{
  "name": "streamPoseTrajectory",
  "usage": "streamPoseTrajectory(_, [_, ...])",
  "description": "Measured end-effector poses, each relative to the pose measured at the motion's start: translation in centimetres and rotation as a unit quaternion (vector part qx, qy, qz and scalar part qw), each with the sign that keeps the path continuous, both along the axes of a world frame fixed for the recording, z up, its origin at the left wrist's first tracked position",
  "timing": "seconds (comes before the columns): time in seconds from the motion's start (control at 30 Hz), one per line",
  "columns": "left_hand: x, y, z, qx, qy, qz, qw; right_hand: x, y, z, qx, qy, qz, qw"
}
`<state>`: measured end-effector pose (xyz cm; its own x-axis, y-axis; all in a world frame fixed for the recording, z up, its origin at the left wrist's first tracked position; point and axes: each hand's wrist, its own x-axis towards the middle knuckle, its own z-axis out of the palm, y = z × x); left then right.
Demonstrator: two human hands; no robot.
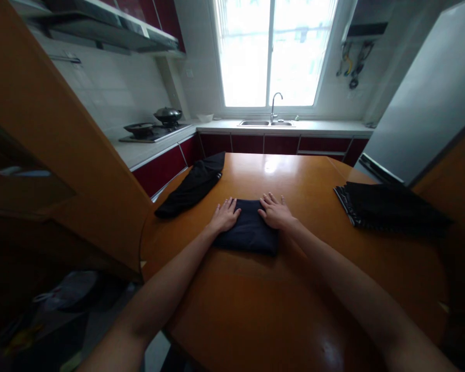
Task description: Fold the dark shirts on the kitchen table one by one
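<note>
A dark navy piece of cloth (251,231), folded into a flat rectangle, lies on the wooden table in front of me. My left hand (226,215) rests flat on its left edge with the fingers stretched forward. On the opposite side, my right hand (275,211) lies on its far right corner, fingers spread. Neither hand grips the cloth. What kind of garment it is cannot be made out from its folded shape. Parts of both side edges are hidden under my hands.
The round-ended wooden table (256,294) carries a loose black garment (196,186) at the back left and a stack of folded black clothes (391,207) at the right. Beyond are a gas stove (155,133) with pans, a sink (254,123) and a fridge (422,98).
</note>
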<state>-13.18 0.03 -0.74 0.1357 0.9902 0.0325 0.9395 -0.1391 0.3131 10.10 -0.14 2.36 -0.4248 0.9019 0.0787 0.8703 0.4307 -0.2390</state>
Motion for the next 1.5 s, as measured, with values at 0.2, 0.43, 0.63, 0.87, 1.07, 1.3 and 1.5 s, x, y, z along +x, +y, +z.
streamPoseTrajectory(0.2, [0.0, 0.0, 0.0, -0.004, -0.002, -0.001, 1.0, 2.8, 3.1, 0.8, -0.041, 0.035, -0.135, 0.989])
streamPoseTrajectory(0.43, [-0.1, 0.1, -0.2, 0.002, -0.001, -0.004, 1.0, -1.1, -2.4, 1.4, 0.079, 0.072, 0.039, 0.994])
streamPoseTrajectory(0.63, [0.0, 0.1, -0.2, 0.006, 0.02, -0.004, 1.0, -2.6, -10.1, -0.8, 0.047, 0.034, 0.098, 0.993])
streamPoseTrajectory(0.87, [0.2, 0.2, -0.1, -0.001, 0.054, -0.003, 0.999, -3.5, -17.8, 1.2, 0.02, 0.073, 0.189, 0.979])
streamPoseTrajectory(1.07, [-0.1, 0.2, 0.1, -0.002, 0.05, -0.007, 0.999, -6.7, -15.9, 0.9, 0.038, 0.104, 0.091, 0.99])
streamPoseTrajectory(1.3, [-0.2, 0.3, -0.2, 0.001, 0.053, -0.007, 0.999, -6.7, -15.5, 1.9, -0.014, 0.157, 0.225, 0.962])
streamPoseTrajectory(1.5, [-0.3, 0.2, 0.0, -0.006, 0.052, -0.018, 0.998, -3.5, -6.0, 1.9, 0.01, 0.087, 0.078, 0.993])
